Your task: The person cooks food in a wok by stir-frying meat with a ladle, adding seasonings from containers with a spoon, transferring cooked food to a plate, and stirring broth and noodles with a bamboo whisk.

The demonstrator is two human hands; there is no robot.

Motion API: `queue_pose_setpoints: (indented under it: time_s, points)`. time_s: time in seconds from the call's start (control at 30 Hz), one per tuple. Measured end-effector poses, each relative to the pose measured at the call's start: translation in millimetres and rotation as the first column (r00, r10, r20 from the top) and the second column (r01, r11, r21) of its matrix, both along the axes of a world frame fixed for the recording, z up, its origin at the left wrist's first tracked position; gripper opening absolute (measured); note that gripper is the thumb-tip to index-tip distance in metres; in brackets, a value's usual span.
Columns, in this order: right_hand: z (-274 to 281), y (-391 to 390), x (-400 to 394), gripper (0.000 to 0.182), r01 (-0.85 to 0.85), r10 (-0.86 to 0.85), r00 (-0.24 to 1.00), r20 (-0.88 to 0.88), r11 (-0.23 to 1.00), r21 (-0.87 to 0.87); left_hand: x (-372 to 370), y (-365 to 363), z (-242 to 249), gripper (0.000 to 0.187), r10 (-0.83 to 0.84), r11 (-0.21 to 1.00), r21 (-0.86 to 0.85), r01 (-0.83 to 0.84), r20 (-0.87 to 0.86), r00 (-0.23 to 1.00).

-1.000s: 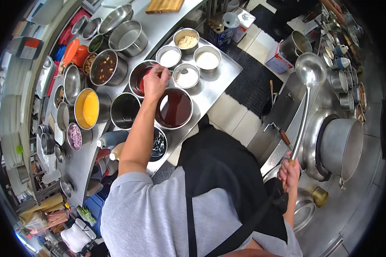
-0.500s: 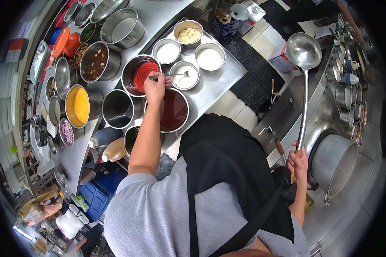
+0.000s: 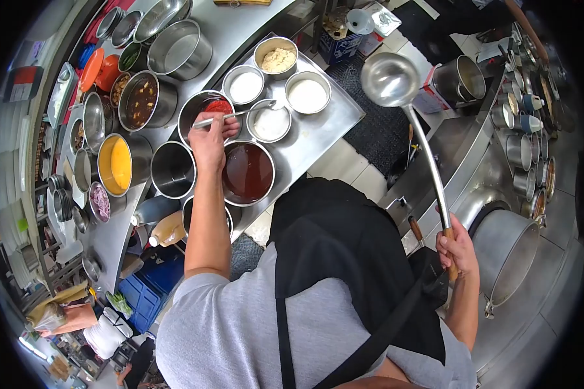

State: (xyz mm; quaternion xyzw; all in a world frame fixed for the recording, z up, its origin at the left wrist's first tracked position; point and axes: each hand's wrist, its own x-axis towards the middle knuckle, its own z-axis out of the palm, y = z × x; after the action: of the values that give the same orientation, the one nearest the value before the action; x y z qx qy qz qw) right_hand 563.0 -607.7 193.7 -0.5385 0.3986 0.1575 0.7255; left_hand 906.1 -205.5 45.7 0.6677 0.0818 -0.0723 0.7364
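My left hand (image 3: 211, 139) is closed round the handle of a metal spoon (image 3: 246, 111). The spoon's head is above the far rim of a small steel bowl of white granules (image 3: 270, 124). Beneath and beside this hand are a pot with red paste (image 3: 219, 106) and a larger pot of dark red-brown liquid (image 3: 248, 174). At the right, my right hand (image 3: 459, 249) grips the wooden end of a long-handled ladle (image 3: 390, 79). The ladle's bowl is raised in front of me and looks empty.
More bowls of white seasoning (image 3: 246, 87) and a pale yellowish paste (image 3: 278, 59) share the steel tray (image 3: 344, 117). Pots of orange-yellow liquid (image 3: 119, 165) and brown sauce (image 3: 141, 100) stand on the left counter. A large pot (image 3: 509, 253) is at the right.
My left hand has moved a little left, and the spoon's head has shifted from over the white granules to that bowl's rim. The ladle's bowl has swung left, uncovering a pot behind it.
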Motion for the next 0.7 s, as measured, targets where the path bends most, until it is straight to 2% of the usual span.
queue_pose_setpoints:
  time_s: [0.1, 0.13, 0.2, 0.23, 0.3, 0.33, 0.4, 0.5, 0.53, 0.6, 0.63, 0.7]
  points:
    - [1.4, -3.4, 3.5, 0.074, -0.065, 0.071, 0.991, -0.118, 0.996, 0.057, 3.8, -50.5, 44.5, 0.015, -0.094, 0.995, -0.010, 0.094, 0.037, 0.995]
    - [0.0, -4.2, 4.9, 0.074, -0.068, 0.074, 0.991, -0.115, 0.996, 0.059, 6.9, -66.6, 47.1, 0.017, -0.163, 0.986, -0.025, 0.166, 0.082, 0.983]
    - [-3.9, -4.8, 4.8, 0.074, -0.116, 0.125, 0.986, -0.111, 0.989, 0.087, 11.7, -96.8, 47.4, 0.018, -0.286, 0.956, 0.115, 0.269, 0.170, 0.943]
    - [-8.4, -4.4, 2.1, 0.075, -0.111, 0.118, 0.986, -0.119, 0.992, 0.066, 20.7, -97.7, 37.9, 0.018, -0.285, 0.957, 0.114, 0.268, 0.169, 0.944]
    - [-7.2, 1.6, 4.4, 0.076, -0.106, 0.110, 0.987, -0.116, 0.993, 0.042, 42.6, -92.1, 16.8, 0.018, -0.216, 0.954, 0.263, 0.147, 0.256, 0.942]
    - [-6.7, 4.3, 5.6, 0.076, -0.097, 0.098, 0.988, -0.115, 0.995, 0.021, 51.2, -83.8, 23.1, 0.016, -0.154, 0.952, 0.294, 0.085, 0.219, 0.964]
    - [-6.5, 7.6, 5.1, 0.078, -0.087, 0.088, 0.987, -0.132, 0.996, 0.014, 78.2, -58.0, 8.0, 0.016, -0.060, 0.959, 0.284, -0.014, 0.249, 0.967]
    - [-14.3, 15.6, 3.3, 0.079, -0.002, 0.000, 0.995, -0.099, 1.000, -0.023, 106.0, -49.7, 0.1, 0.016, 0.005, 0.955, 0.287, -0.078, 0.246, 0.969]
    - [-17.9, 16.2, 1.8, 0.078, 0.024, -0.026, 0.996, -0.088, 0.999, -0.028, 119.4, -54.9, -9.7, 0.016, 0.005, 0.956, 0.282, -0.076, 0.244, 0.970]
    - [-16.4, 21.4, 3.3, 0.078, 0.047, -0.051, 0.995, -0.084, 0.998, -0.050, 147.5, -67.8, -42.0, 0.017, -0.117, 0.860, 0.508, -0.038, 0.269, 0.956]
    - [-15.1, 24.1, 4.3, 0.078, 0.065, -0.070, 0.994, -0.084, 0.996, -0.055, 154.2, -72.3, -51.4, 0.017, -0.113, 0.864, 0.502, -0.038, 0.267, 0.957]
    - [-12.5, 28.0, 4.4, 0.078, 0.075, -0.082, 0.993, -0.088, 0.994, -0.078, 163.9, -80.2, -66.4, 0.017, -0.168, 0.792, 0.610, -0.035, 0.273, 0.947]
